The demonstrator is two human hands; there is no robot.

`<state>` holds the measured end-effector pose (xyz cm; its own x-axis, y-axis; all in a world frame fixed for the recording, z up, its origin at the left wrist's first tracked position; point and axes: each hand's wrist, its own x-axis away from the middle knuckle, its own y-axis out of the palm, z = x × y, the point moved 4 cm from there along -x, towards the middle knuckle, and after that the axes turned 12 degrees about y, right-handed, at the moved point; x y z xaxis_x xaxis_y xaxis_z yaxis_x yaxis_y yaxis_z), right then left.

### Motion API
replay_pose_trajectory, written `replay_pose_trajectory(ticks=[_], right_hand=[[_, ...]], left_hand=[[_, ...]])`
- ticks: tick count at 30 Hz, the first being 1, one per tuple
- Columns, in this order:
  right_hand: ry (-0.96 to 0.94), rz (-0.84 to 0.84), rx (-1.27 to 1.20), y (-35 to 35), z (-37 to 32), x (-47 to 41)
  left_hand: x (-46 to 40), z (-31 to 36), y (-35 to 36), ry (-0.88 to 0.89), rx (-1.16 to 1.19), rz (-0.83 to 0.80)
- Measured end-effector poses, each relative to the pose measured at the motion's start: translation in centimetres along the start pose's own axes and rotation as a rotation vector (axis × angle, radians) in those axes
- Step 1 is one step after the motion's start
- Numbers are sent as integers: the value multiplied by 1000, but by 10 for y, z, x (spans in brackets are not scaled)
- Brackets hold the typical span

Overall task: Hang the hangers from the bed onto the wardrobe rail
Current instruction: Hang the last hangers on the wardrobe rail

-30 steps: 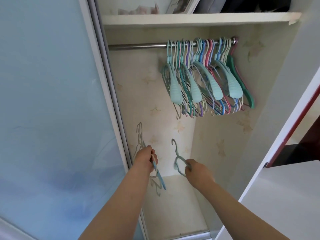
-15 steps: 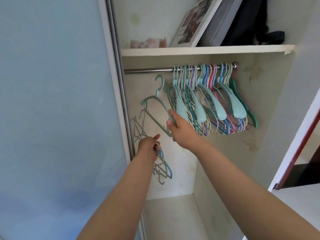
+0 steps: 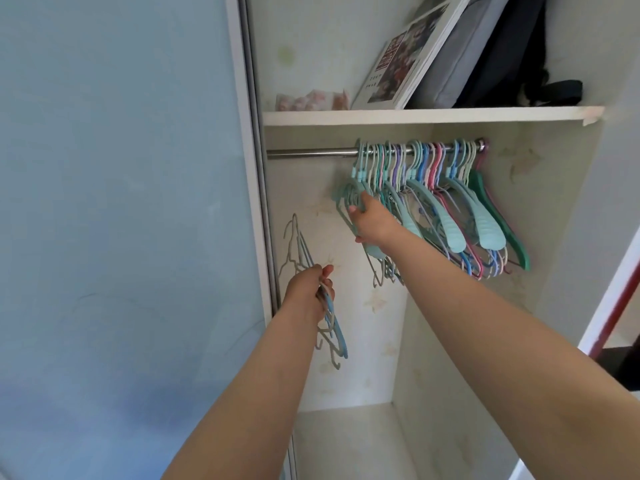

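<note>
Pale, stained wardrobe walls (image 3: 349, 341) and a white wardrobe floor (image 3: 346, 441) make up the setting, with a light blue sliding door (image 3: 121, 202) shut off to the left. Nearest the camera, two bare forearms are stretched up and forward into the open compartment. The left hand (image 3: 308, 294) is seen low beside the door frame, its fingers curled round a small bundle of thin hangers (image 3: 329, 327); grey wire ones and a blue one can be made out, their lower ends hanging below the fist and their upper parts sticking up above it against the back wall. How many are held cannot be told. Higher and further in, the right hand (image 3: 372, 223) is closed on the shoulder of a pale turquoise hanger (image 3: 348, 199), whose hook has been set over the rail (image 3: 311, 153) at the left end of the row. The rail is a metal bar fixed across the compartment just under a white shelf (image 3: 415, 116); its left part is bare. A tight row of hung hangers (image 3: 450, 209) in turquoise, blue, pink, purple and cream is crowded along its right part, ending with a dark green hanger (image 3: 502, 223) close to the right wall. On the shelf above, a white-framed picture (image 3: 408, 60) is leaned to the right against a grey folded item (image 3: 464, 53), with dark bags (image 3: 512, 53) beside that. A red-edged white panel (image 3: 620, 299) is seen at far right.
</note>
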<state>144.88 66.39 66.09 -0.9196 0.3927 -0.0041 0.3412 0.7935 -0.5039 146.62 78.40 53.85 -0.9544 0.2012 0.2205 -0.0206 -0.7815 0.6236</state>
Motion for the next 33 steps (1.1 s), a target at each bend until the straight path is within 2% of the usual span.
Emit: replay_pose_trajectory(ticks=[4, 8, 11, 12, 13, 14, 16, 17, 18, 21, 27, 33], right_hand=[[62, 28, -79, -4, 18, 3], [39, 256, 318, -10, 42, 35], [-49, 486, 498, -4, 56, 82], [-19, 452, 547, 4, 65, 91], [60, 315, 574, 15, 76, 95], [181, 79, 528, 28, 90, 99], [411, -405, 251, 52, 112, 111], [463, -529, 152, 58, 118, 115], [488, -567, 73, 59, 123, 116], [549, -538, -105, 61, 142, 110], [634, -394, -282, 65, 172, 103], [534, -197, -369, 63, 183, 102]], left_hand=[[6, 3, 2, 23, 15, -17], [8, -4, 0, 31, 27, -26], [6, -12, 0, 36, 62, -49], [7, -14, 1, 38, 81, -54], [8, -16, 3, 42, 102, -62], [9, -18, 4, 47, 112, -67], [14, -21, 5, 59, 99, -54], [14, -24, 5, 72, 71, -48], [13, -26, 4, 92, 30, -50], [12, -33, 1, 132, -72, -63], [14, -43, -10, 177, -220, -48], [11, -56, -28, 178, -195, 91]])
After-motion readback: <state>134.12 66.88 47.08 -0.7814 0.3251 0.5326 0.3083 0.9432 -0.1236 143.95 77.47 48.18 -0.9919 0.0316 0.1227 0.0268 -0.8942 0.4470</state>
